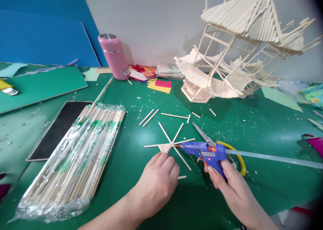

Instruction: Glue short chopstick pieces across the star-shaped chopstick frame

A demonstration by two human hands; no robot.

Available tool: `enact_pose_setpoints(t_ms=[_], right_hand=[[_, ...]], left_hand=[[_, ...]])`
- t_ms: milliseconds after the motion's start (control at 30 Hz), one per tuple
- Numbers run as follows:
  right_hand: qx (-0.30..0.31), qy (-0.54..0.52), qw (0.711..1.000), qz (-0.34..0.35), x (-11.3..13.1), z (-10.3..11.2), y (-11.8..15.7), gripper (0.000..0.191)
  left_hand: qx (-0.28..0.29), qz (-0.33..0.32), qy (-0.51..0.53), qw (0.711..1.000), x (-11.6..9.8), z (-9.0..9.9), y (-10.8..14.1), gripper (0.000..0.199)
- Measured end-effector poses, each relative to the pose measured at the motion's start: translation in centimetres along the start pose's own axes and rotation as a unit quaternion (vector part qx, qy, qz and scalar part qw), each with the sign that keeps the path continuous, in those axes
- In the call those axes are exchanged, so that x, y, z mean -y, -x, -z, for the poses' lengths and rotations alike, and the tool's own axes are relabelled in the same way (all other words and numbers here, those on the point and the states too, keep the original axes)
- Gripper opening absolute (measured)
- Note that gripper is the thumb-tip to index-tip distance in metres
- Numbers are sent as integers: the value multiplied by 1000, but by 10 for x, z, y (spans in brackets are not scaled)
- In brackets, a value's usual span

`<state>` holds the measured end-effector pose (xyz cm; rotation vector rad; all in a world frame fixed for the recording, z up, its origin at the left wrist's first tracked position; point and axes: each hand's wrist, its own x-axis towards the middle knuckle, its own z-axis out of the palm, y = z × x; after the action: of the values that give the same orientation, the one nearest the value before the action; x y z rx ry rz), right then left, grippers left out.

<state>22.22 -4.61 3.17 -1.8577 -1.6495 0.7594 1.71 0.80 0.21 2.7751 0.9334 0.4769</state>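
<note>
At the near side, our left hand [161,179] is bunched over the near edge of the spoked stick frame [172,144]; its fingertips are hidden, so we cannot tell whether they pinch it. Our right hand [232,183] is wrapped round the blue glue gun [210,154], whose nozzle reaches the frame's hub. Between our wrists we see open worktop [194,206], smooth, glossy and green. Left of our hands, the bag of sticks [78,159], in crinkled clear plastic, overlaps the flat dark device [63,125], narrowing the room there.

The frame lies mid-worktop, its pale round sticks fanning out, one wedge filled with close-set rods. The yellow-handled scissors [205,136] crowd the gun's far side, steel blades pointing far left. Beyond the frame, short loose sticks [174,116] and white crumbs dot an otherwise open strip.

Farther, the pink flask [114,56], glossy and cylindrical, stands near the grey wall [151,25]; at far right, the stick pavilion model [222,68] shows ribbed, sloping roofs.
</note>
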Motion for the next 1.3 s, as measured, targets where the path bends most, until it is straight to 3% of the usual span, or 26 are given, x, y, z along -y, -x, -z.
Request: enact_pose_setpoints(t_ms=[100,300,533,833,933,1067,1133,1200,1233,1300], right_hand=[[33,-39,998,-46,5,-2,0,32],[34,-138,986,-89,12,-2,-2,32],[16,-227,971,-67,5,9,-7,26],[-120,-22,987,-106,-51,46,-37,25],[-148,107,979,-87,-72,51,-49,25],[-184,170,963,-96,-78,52,-55,32],[-244,194,948,-69,-65,46,-52,45],[-290,189,938,21,-42,35,-45,42],[-274,158,945,83,-28,27,-42,29],[-130,76,971,187,0,10,-36,15]], left_hand=[[-1,-3,-3,1000,0,-1,-1,14],[-3,2,3,1000,0,-1,0,14],[-14,4,13,1000,0,2,0,18],[-34,21,39,998,0,4,-1,16],[-52,39,61,996,2,4,-1,17],[-97,73,98,988,4,5,-2,16],[-114,82,111,984,4,6,-3,15],[-118,83,118,982,4,7,-4,15],[-116,82,119,983,4,7,-4,15],[-110,78,120,983,3,7,-4,15]])
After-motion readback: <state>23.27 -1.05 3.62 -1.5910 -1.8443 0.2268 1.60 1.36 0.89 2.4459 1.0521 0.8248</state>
